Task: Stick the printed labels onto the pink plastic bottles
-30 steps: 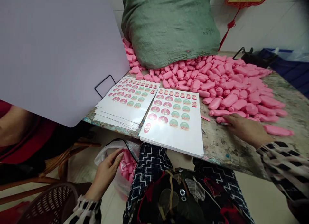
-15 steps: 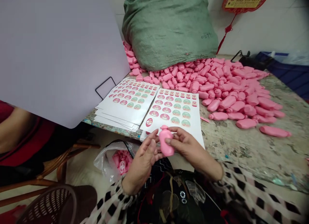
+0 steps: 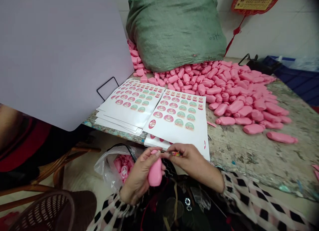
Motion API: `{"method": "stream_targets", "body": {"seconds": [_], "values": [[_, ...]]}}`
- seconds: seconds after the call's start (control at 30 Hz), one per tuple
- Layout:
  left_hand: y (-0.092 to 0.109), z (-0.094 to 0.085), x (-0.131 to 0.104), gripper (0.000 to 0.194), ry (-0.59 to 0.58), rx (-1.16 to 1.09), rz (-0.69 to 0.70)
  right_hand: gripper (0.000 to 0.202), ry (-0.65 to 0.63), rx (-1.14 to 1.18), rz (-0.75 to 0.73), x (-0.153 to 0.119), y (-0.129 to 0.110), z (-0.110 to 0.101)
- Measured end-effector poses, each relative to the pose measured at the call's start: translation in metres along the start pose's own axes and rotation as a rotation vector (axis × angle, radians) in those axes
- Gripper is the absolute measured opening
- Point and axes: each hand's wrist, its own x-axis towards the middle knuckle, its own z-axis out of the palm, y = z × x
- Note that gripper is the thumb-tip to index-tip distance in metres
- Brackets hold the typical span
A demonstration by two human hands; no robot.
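A small pink bottle (image 3: 155,171) is gripped in my left hand (image 3: 139,174), its neck up and its wide base towards me. Fingers of my right hand (image 3: 188,158) are pinched together close to the bottle's neck; a small multicoloured item shows between them, too small to make out. Just beyond my hands lies a sheet of stickers (image 3: 174,134) with pink, green and red labels, on top of other sheets. A second stack of sticker sheets (image 3: 117,111) is to its left.
Many pink bottles (image 3: 234,106) are heaped on the worn table (image 3: 249,154), below a green sack (image 3: 174,32). A grey panel (image 3: 62,51) fills the left. Below are a plastic bag (image 3: 106,164) with pink pieces and a brown basket (image 3: 50,211). A person's arm (image 3: 7,124) shows at left.
The pink bottle has passed from my right hand to my left and moved lower left. A multicoloured item now shows in my right hand. The top sticker sheet has shifted slightly.
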Motion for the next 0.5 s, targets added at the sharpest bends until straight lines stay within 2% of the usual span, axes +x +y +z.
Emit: {"method": "stream_targets", "body": {"seconds": [0.1, 0.13, 0.2, 0.33, 0.5], "values": [[0.020, -0.011, 0.001, 0.028, 0.099, 0.067, 0.148, 0.036, 0.191, -0.472, 0.012, 0.001, 0.007, -0.017], [0.027, -0.014, 0.002, 0.028, 0.139, 0.111, 0.221, 0.041, 0.193, -0.605, 0.026, 0.001, 0.010, -0.021], [0.038, -0.021, 0.006, 0.028, 0.220, 0.233, 0.344, 0.046, 0.120, -0.775, 0.063, 0.000, 0.015, -0.025], [0.041, -0.033, 0.017, 0.039, 0.307, 0.500, 0.420, 0.047, 0.035, -0.873, 0.078, -0.009, 0.023, -0.029], [0.024, -0.046, 0.024, 0.047, 0.330, 0.883, 0.530, 0.046, 0.016, -0.892, 0.060, -0.022, 0.029, -0.039]]}}
